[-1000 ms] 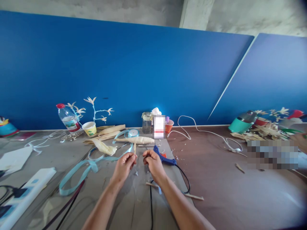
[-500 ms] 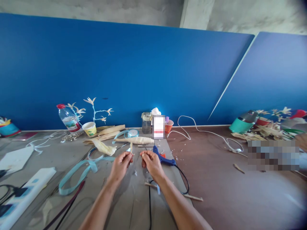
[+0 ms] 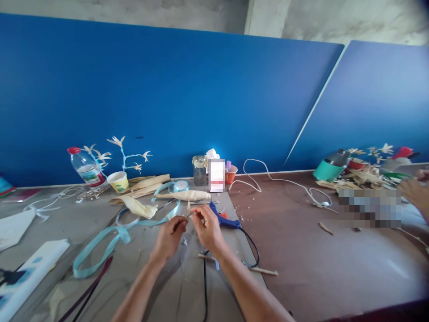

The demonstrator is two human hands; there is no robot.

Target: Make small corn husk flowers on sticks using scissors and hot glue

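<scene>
Head-worn view, forward and down

Bench tally, by kind.
Own hands: two, one left hand [image 3: 170, 237] and one right hand [image 3: 208, 229]. Small husk piece [image 3: 188, 208] between them: one. Glue gun [image 3: 228, 221]: one. Pale sticks [image 3: 264, 271] near it: two. Blue partition panels [image 3: 167, 98]: two. Red-capped bottle [image 3: 87, 171]: one. Glass jar [image 3: 200, 174]: one. Yellow paper cup [image 3: 118, 182]: one; orange cup [image 3: 232, 175]: one. Ribbon spool [image 3: 181, 185]: one. Power strip [image 3: 42, 264]: one. Teal vessel [image 3: 328, 170]: one. Tall branched stem [image 3: 124, 157]: one, three flowers [image 3: 146, 156]. Right-hand husk heap [image 3: 367, 174]: overlapping, pieces uncountable. Co-worker's hand [image 3: 414, 185]: at least one.
</scene>
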